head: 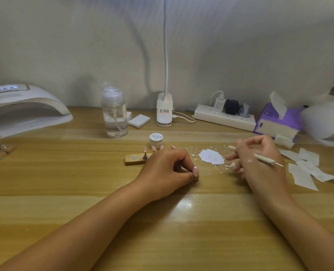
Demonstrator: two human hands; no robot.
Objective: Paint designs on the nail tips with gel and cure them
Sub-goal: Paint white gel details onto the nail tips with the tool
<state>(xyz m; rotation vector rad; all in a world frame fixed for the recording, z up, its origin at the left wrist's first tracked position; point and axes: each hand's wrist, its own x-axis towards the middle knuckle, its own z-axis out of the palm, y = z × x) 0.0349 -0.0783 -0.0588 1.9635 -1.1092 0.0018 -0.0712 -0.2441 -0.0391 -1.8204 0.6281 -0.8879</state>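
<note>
1 brush (260, 157) gripped by right hand (265, 173) beside white gel (211, 158) | left hand (162, 171) curled, hold unclear | step looked like gel loading | next needed steady tip placement

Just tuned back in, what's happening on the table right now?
A person is mid nail painting. The right hand holds a thin tool beside a white gel smear on the table. The left hand, fingers curled, lies over the right end of the wooden holder carrying pink nail tips; its grip is hidden. The curing lamp at left is lit.
</note>
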